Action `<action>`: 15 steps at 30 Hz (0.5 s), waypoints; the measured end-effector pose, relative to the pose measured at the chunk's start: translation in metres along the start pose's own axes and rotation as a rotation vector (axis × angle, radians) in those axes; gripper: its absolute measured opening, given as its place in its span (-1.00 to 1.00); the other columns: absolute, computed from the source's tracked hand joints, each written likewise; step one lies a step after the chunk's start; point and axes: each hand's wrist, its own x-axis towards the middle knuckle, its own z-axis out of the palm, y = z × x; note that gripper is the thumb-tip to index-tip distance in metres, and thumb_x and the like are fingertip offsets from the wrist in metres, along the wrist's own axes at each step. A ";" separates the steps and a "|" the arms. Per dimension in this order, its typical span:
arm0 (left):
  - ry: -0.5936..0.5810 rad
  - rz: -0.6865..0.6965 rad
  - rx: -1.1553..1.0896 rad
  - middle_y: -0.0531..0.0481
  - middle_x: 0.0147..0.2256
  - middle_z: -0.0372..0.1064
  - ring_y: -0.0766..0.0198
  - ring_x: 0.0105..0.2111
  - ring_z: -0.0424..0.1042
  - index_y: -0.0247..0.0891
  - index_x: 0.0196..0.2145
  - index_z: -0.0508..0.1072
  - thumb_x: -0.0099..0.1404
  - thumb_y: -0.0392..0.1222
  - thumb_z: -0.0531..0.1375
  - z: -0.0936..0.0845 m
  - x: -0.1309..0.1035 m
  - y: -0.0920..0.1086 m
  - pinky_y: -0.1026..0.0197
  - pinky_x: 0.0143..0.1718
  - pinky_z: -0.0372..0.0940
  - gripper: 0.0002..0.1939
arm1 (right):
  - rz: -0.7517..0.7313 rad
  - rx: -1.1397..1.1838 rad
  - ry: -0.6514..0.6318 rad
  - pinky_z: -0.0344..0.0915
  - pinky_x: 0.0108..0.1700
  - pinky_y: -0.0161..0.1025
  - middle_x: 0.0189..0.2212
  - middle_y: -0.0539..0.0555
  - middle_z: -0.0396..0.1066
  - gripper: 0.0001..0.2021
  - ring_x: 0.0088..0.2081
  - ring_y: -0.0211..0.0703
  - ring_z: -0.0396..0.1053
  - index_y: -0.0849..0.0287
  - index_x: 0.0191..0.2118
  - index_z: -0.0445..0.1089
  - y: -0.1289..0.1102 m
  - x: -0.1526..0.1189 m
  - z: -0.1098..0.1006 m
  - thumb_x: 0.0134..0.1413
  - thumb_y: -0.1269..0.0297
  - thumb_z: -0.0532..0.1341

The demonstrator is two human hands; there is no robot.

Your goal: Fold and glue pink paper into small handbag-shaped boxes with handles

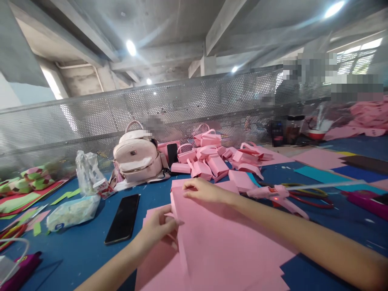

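Observation:
Pink paper sheets (230, 234) lie overlapping in front of me, the top one with its left edge raised in a narrow fold. At that edge is my left hand (162, 226), its thumb and fingers closed on the paper; some fingertips are hidden under it. My right hand (203, 190) rests on the sheet near its far edge, fingers slightly bent and apart, touching the paper from above. Beyond it sits a pile of small pink paper bags (212, 155) with handles. A pink glue gun (277, 196) lies right of my right hand.
Left of the sheets lies a black phone (123, 218), with a plastic packet (72, 212) farther left. A pale backpack (138, 153) stands against the perforated metal screen (188, 105). Scissors (312, 196) and coloured sheets (321, 178) lie on the right of the blue table (81, 258).

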 end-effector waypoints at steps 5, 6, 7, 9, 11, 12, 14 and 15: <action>0.112 0.061 0.010 0.20 -0.64 0.27 0.38 -0.65 0.39 -0.24 -0.46 0.26 0.00 0.17 0.44 -0.010 0.018 -0.004 0.33 -0.59 0.39 -0.47 | -0.024 0.066 -0.036 0.09 -0.40 -0.33 -0.47 -0.06 0.24 -0.85 -0.41 -0.25 0.19 0.19 -0.46 0.25 -0.003 -0.001 0.006 0.13 0.35 0.15; 0.113 0.060 0.019 0.21 -0.66 0.24 0.36 -0.66 0.39 -0.22 -0.49 0.22 -0.03 0.18 0.45 -0.010 0.020 -0.006 0.31 -0.59 0.39 -0.44 | -0.025 0.079 -0.045 0.09 -0.40 -0.33 -0.46 -0.06 0.24 -0.85 -0.41 -0.25 0.19 0.19 -0.45 0.26 -0.003 -0.001 0.008 0.14 0.34 0.14; 0.108 0.058 0.029 0.22 -0.67 0.23 0.34 -0.67 0.40 -0.22 -0.49 0.20 -0.05 0.18 0.46 -0.009 0.022 -0.008 0.29 -0.59 0.40 -0.42 | -0.024 0.091 -0.051 0.09 -0.40 -0.33 -0.46 -0.06 0.24 -0.85 -0.41 -0.25 0.20 0.19 -0.44 0.26 -0.004 -0.002 0.011 0.15 0.33 0.14; 0.092 0.061 0.051 0.21 -0.66 0.25 0.30 -0.67 0.42 -0.21 -0.46 0.22 -0.05 0.19 0.46 -0.008 0.025 -0.010 0.25 -0.59 0.41 -0.43 | -0.018 0.110 -0.053 0.09 -0.40 -0.33 -0.46 -0.06 0.25 -0.86 -0.40 -0.25 0.20 0.19 -0.42 0.27 -0.003 -0.001 0.017 0.16 0.32 0.14; 0.095 0.087 0.079 0.21 -0.65 0.25 0.32 -0.67 0.39 -0.22 -0.42 0.24 0.00 0.23 0.42 -0.008 0.027 -0.011 0.26 -0.60 0.39 -0.44 | -0.009 0.127 -0.052 0.07 -0.41 -0.33 -0.47 -0.07 0.23 -0.84 -0.40 -0.25 0.19 0.19 -0.44 0.26 -0.001 0.001 0.025 0.15 0.31 0.16; 0.105 0.109 0.095 0.22 -0.64 0.23 0.34 -0.67 0.36 -0.21 -0.41 0.24 0.03 0.25 0.39 -0.010 0.029 -0.012 0.29 -0.61 0.36 -0.45 | -0.003 0.138 -0.053 0.05 -0.42 -0.33 -0.48 -0.08 0.21 -0.81 -0.41 -0.26 0.17 0.18 -0.46 0.25 0.001 0.003 0.029 0.15 0.29 0.17; 0.125 0.155 0.136 0.23 -0.64 0.20 0.38 -0.67 0.30 -0.20 -0.44 0.21 0.08 0.29 0.35 -0.016 0.034 -0.013 0.34 -0.63 0.29 -0.45 | 0.013 0.165 -0.054 0.02 -0.44 -0.33 -0.50 -0.10 0.15 -0.74 -0.43 -0.28 0.13 0.17 -0.49 0.20 0.004 0.005 0.036 0.16 0.21 0.19; 0.126 0.174 0.160 0.22 -0.64 0.19 0.38 -0.67 0.29 -0.19 -0.45 0.20 0.10 0.31 0.32 -0.019 0.036 -0.013 0.35 -0.64 0.26 -0.45 | 0.022 0.180 -0.054 0.01 -0.45 -0.33 -0.50 -0.10 0.13 -0.71 -0.44 -0.29 0.11 0.16 -0.49 0.18 0.006 0.007 0.040 0.17 0.16 0.19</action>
